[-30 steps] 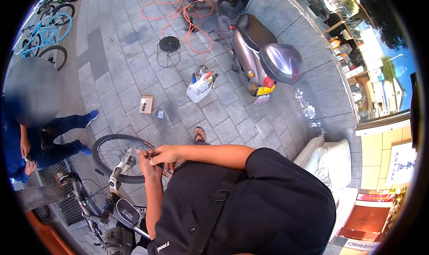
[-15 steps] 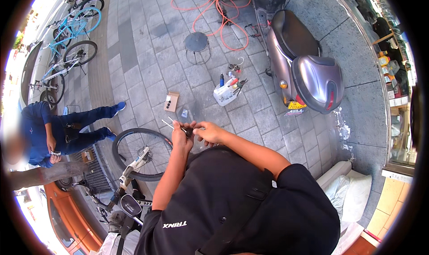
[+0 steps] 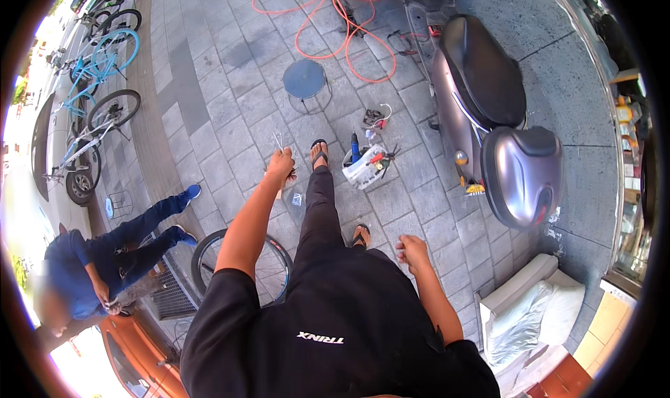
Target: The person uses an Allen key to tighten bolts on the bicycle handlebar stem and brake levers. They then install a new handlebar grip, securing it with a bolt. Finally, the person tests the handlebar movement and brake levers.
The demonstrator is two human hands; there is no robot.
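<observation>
My left hand (image 3: 281, 163) reaches forward, closed around a tool with two slim, pale prongs (image 3: 279, 141) that point away from me; its exact kind does not show. Apart from it, my right hand (image 3: 413, 254) hangs over the paving with its fingers curled in; whether anything is inside them is hidden. A small clear packet (image 3: 297, 200) lies on the ground below the left hand, where a brown box is mostly covered by that hand. Between and beyond my hands sits a whitish plastic bin (image 3: 364, 173) with blue- and red-handled tools.
A round blue-topped stool (image 3: 304, 78) stands ahead, near an orange hose (image 3: 349, 45). On the right are a silver scooter (image 3: 457, 98) and a pale armchair (image 3: 520, 297). At left stand a person in blue (image 3: 77, 269), a bicycle wheel (image 3: 283, 251) and parked bicycles (image 3: 105, 59).
My hands have come apart: the left has gone forward with the pronged tool, the right has drawn back to the right. My sandalled feet have come into view and the whole view has shifted.
</observation>
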